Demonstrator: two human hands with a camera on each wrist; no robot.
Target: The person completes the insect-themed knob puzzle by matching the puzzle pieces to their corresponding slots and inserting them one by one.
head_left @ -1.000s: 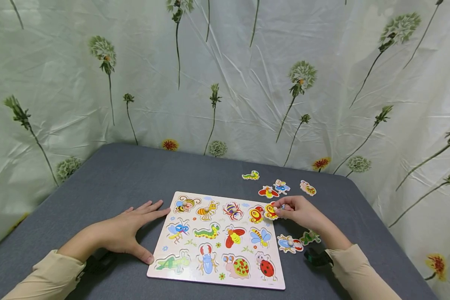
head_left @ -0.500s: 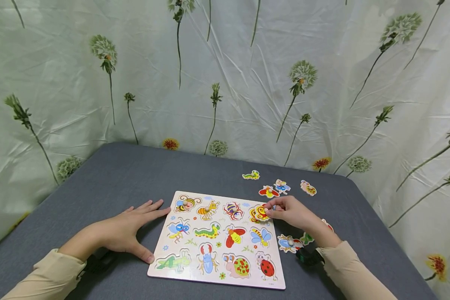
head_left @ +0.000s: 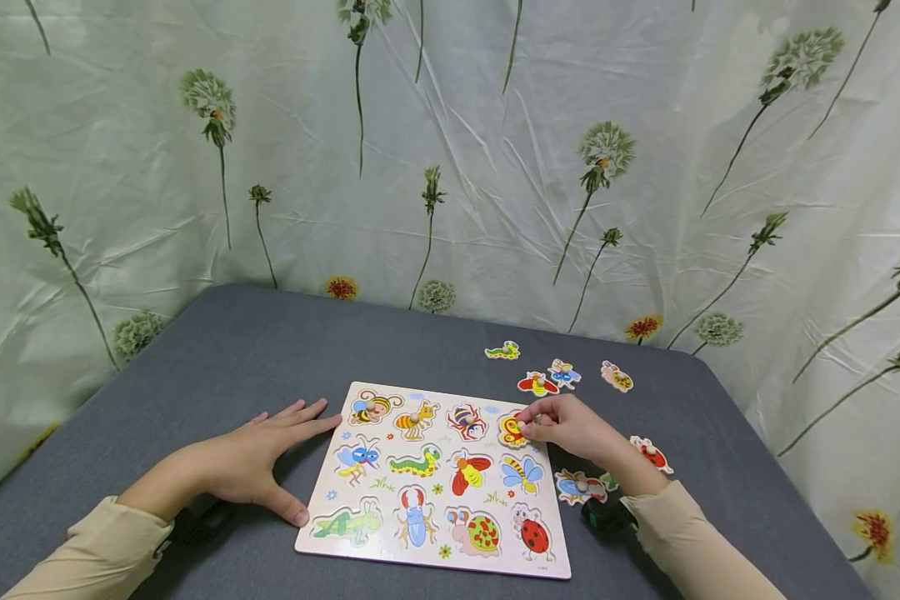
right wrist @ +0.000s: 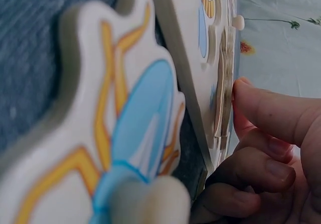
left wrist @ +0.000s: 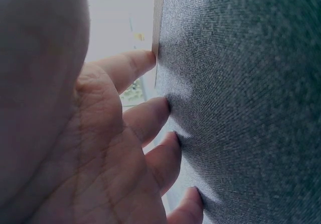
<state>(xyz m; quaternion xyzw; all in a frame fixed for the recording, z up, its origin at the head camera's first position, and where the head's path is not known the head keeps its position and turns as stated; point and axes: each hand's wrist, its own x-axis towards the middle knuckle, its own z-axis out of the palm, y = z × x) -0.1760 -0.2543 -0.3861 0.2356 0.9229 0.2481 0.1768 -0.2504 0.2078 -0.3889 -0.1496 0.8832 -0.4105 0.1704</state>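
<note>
Nearest you, the board [head_left: 390, 550] lies flat on the worktop [head_left: 285, 350], its printed face up so that each outline reads from your side. Your left hand [head_left: 255, 458] is spread along its left edge, thumb and forefinger touching the rim and the other fingertips on the cloth, most likely to keep the board from sliding. Just off the board's right edge, the beetle piece [head_left: 573, 485] lies with its knob upward, handy for lifting; your right wrist mostly hides a green piece [head_left: 609, 482] beside it, and the ladybug piece [head_left: 648, 455] lies farther right. Your right hand [head_left: 570, 427] has its grip pinching the butterfly piece [head_left: 510, 427] at the board's far right corner, over the matching outline; whether it sits fully down, you cannot tell. Left of it, the spider piece [head_left: 467, 422] shows its knob too. Beyond the board, the red bug piece [head_left: 537, 384] and blue bug piece [head_left: 564, 373] lie close together, the snail piece [head_left: 617, 377] to their right and the caterpillar piece [head_left: 502, 351] farthest, all seemingly within your right arm's reach.
</note>
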